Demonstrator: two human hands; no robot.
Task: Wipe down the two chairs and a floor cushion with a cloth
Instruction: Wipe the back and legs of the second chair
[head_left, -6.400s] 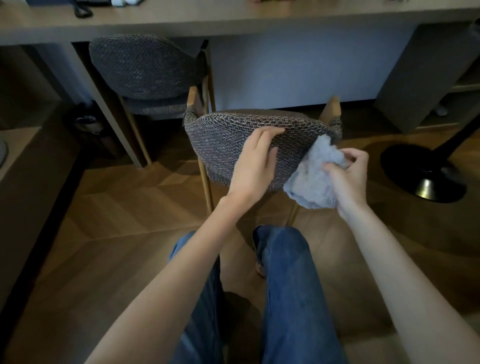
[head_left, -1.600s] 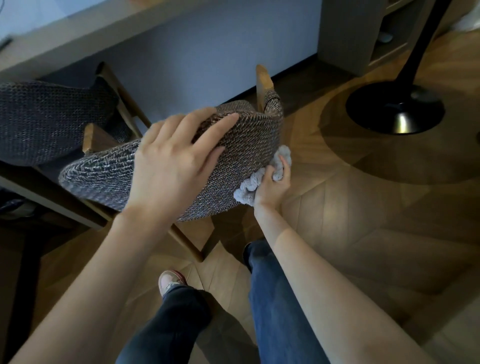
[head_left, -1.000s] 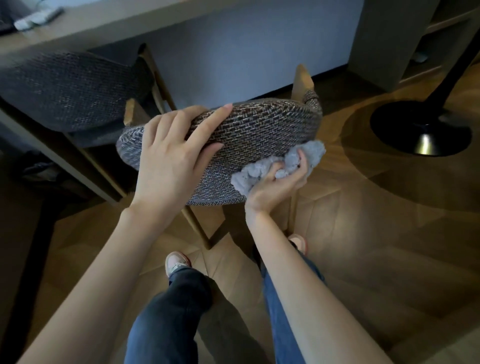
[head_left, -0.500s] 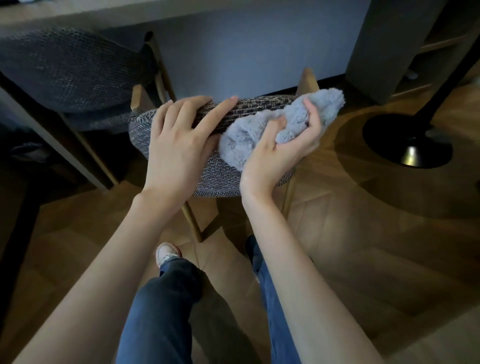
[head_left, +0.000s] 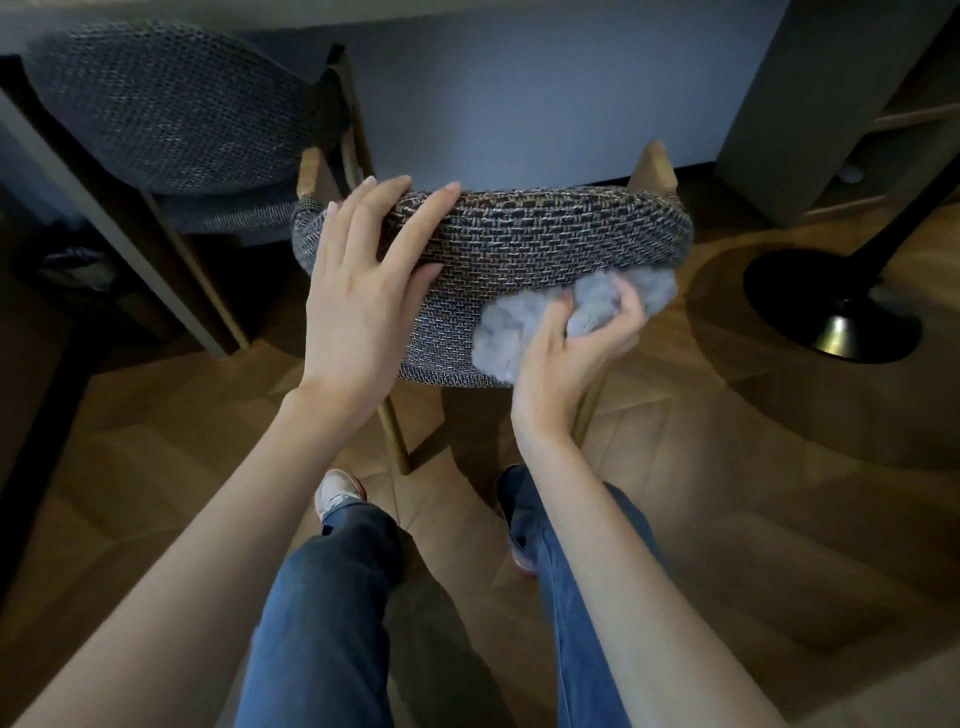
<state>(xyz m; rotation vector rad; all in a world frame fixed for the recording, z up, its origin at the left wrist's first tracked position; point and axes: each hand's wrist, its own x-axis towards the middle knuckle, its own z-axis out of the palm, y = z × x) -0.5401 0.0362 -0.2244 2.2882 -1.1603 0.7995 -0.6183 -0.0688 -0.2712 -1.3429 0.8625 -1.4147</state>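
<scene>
The right hand (head_left: 561, 374) is bunched around the fluffy gray cloth (head_left: 511, 332), with its fingers curled tight on it. It pushes the cloth against the near chair's back (head_left: 545, 234), low down at the right end. The left hand (head_left: 358, 301) lies flat on top of that back near its left end, fingers straight, holding nothing (it looks like it just steadies the chair). The back is long from left to right, so most of it lies to the left of the cloth, toward the left hand. I think the next wipe should go that way. The other chair (head_left: 171, 104) sits behind on the left. No floor cushion shows.
</scene>
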